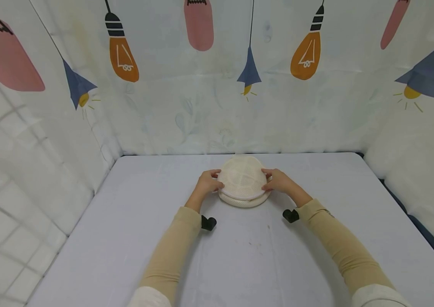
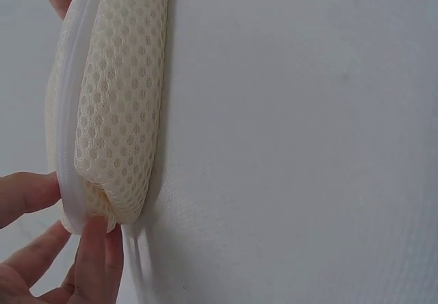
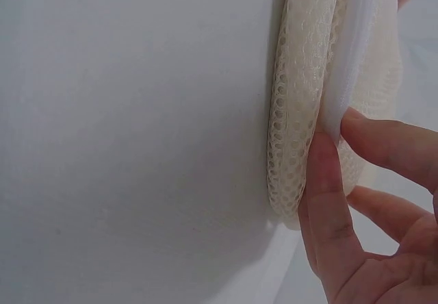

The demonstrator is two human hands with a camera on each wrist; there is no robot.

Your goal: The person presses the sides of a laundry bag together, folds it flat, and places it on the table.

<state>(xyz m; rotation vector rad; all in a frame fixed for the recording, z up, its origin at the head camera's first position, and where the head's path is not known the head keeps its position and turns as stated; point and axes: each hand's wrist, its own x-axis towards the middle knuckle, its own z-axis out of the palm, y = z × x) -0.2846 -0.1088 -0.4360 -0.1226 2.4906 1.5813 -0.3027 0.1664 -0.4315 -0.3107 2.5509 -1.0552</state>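
A round, cream mesh laundry bag (image 1: pixel 242 175) lies near the far edge of the table, its flat top over a thicker padded lower layer. Along the rim of the top runs a white zipper band (image 2: pixel 72 105). My left hand (image 1: pixel 207 181) pinches the bag's left side, thumb against the band and fingertips at the layer under it. On the opposite side my right hand (image 1: pixel 278 181) pinches the rim, its thumb (image 3: pixel 383 143) on the white band and a finger between band and lower mesh. The bag's underside is hidden.
A white-covered table (image 1: pixel 232 264) spreads out in front of me. Behind it hangs a pale cloth wall (image 1: pixel 209 115) printed with lamps and bulbs, with more cloth at both sides. Black wrist pieces (image 1: pixel 208 223) stick out by both sleeves.
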